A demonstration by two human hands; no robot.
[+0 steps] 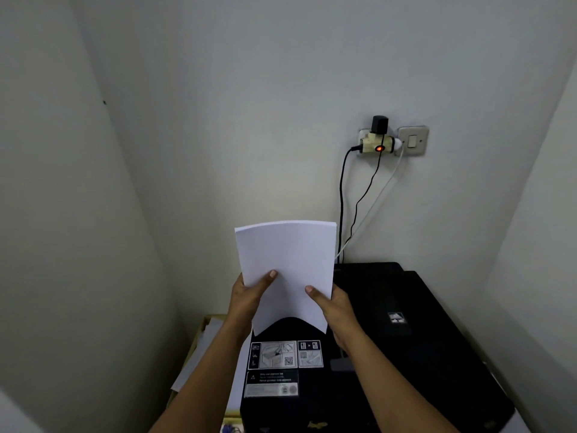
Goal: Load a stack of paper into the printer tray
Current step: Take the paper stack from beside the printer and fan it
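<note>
I hold a white stack of paper (287, 264) upright in both hands above the black printer (406, 339). My left hand (249, 295) grips the stack's left edge, thumb on the front sheet. My right hand (334, 307) grips the right edge, thumb also on the front. The stack bows slightly and its lower edge hangs over the printer's left part, just above a panel with instruction stickers (281, 357). The tray opening itself is hidden behind the paper.
White walls close in on the left, back and right. A wall socket with a lit adapter (377, 142) and a switch (412, 140) sit above the printer, with cables (342, 207) hanging down behind it. Loose sheets in a cardboard box (199, 348) lie left of the printer.
</note>
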